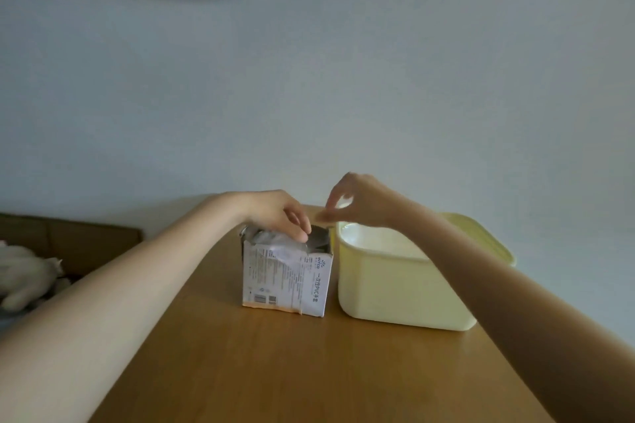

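While the left hand point(280, 213) grips the glove box point(288, 280) at its torn top, the right hand point(359, 199) hovers above its far right corner, fingertips pinched, contents unclear.

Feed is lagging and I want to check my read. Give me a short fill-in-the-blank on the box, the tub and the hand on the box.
1. The left hand grips the glove box at its torn ___.
2. The glove box stands to the ___ of the tub.
3. The tub is pale ___.
4. Both stand on a ___ table.
Missing words: top; left; yellow; wooden.
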A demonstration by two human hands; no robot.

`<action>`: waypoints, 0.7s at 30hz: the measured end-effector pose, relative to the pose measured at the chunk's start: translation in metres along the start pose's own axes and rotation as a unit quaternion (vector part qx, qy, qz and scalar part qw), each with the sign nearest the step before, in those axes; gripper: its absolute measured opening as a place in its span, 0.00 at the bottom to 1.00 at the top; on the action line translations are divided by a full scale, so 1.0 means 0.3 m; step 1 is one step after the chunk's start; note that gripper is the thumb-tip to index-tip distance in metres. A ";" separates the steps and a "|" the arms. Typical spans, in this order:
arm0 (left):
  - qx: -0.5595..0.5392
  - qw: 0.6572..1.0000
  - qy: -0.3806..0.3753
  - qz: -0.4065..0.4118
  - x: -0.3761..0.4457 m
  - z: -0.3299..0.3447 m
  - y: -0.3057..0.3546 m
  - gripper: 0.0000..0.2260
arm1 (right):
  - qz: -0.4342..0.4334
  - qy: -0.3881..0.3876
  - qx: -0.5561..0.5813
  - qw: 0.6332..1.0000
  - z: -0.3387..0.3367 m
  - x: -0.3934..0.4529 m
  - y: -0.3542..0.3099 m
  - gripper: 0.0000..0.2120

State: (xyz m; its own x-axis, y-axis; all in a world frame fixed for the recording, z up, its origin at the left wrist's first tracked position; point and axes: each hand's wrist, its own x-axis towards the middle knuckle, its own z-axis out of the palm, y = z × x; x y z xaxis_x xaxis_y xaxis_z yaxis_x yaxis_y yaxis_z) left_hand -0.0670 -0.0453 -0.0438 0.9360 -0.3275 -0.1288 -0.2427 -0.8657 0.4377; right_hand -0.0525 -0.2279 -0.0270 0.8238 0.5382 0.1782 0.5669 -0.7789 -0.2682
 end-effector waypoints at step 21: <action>0.091 0.995 0.004 -0.027 0.005 0.051 -0.037 0.09 | 0.067 0.169 0.382 0.906 0.071 0.092 -0.105 0.12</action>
State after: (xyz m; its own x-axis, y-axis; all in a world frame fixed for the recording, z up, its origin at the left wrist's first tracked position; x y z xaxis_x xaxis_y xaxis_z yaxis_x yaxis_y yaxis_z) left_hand -0.0669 -0.0420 -0.0625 0.9508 -0.2763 -0.1399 -0.2337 -0.9364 0.2618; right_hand -0.0478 -0.1816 -0.0338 0.9129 0.2255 0.3403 0.3983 -0.3095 -0.8634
